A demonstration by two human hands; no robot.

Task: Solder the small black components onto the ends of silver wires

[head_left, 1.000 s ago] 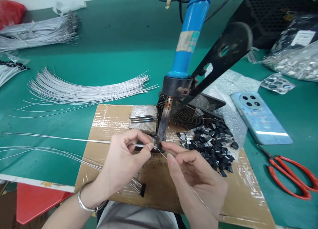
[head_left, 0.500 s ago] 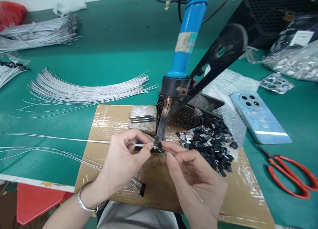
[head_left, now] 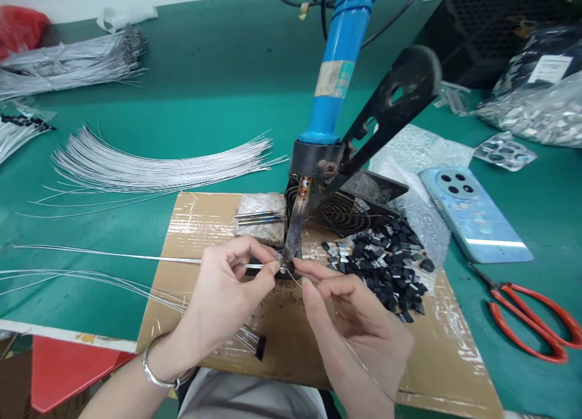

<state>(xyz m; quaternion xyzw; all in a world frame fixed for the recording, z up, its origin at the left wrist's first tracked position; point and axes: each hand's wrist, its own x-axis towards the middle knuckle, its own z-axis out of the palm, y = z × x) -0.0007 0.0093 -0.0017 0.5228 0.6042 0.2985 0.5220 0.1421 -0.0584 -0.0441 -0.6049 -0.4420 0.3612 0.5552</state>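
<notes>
Thin white wires (head_left: 136, 255) run in from the left to my left hand (head_left: 227, 298), which pinches them between thumb and fingers near their ends. My right hand (head_left: 359, 328) has a thin strand of solder wire (head_left: 354, 353) between thumb and fingers; the strand trails back across the palm. Its forefinger touches a small black piece (head_left: 290, 266) where both hands' fingertips meet. Right above them is the tip of a blue-handled soldering iron (head_left: 325, 113), held slanting in a black stand (head_left: 386, 113). The joint itself is too small to make out.
Small black connectors (head_left: 386, 261) are heaped on the cardboard (head_left: 450, 358), right of my hands. Beyond lie a blue phone (head_left: 475, 216) and red-handled scissors (head_left: 530, 316). A fan of white wires (head_left: 168, 167) lies back left, near a pad with metal rods (head_left: 259, 217). Finished-looking wires end in black connectors (head_left: 260, 347).
The soldering iron and its stand have shifted slightly left in the view. My right hand has moved a little left too; both grips are the same.
</notes>
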